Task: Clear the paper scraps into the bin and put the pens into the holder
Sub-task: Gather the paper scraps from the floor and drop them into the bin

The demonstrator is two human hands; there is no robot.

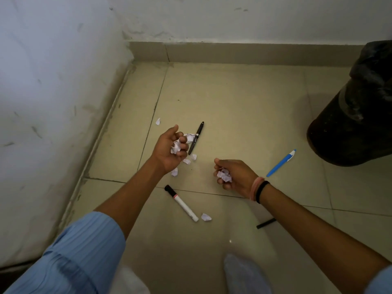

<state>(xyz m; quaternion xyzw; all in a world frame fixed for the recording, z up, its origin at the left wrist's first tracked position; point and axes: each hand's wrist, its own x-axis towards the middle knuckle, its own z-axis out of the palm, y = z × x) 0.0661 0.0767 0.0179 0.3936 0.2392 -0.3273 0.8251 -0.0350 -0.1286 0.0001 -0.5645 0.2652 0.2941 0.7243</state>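
My left hand [167, 149] is curled palm-up around a wad of white paper scraps [176, 147]. My right hand [235, 174] is also closed on crumpled paper scraps [224, 175]. Loose scraps lie on the tiled floor: one far left [158, 121], a few below my left hand [186, 161], one near the marker [206, 217]. A black pen [196, 137] lies just right of my left hand. A white marker with a black cap [181, 203] lies between my forearms. A blue pen [281, 163] lies right of my right hand. The black bin [356, 115] stands at the right.
A white wall [53, 102] runs along the left and another across the back, meeting in a corner. A short black stick-like object [266, 223] lies on the floor under my right forearm. No pen holder is in view.
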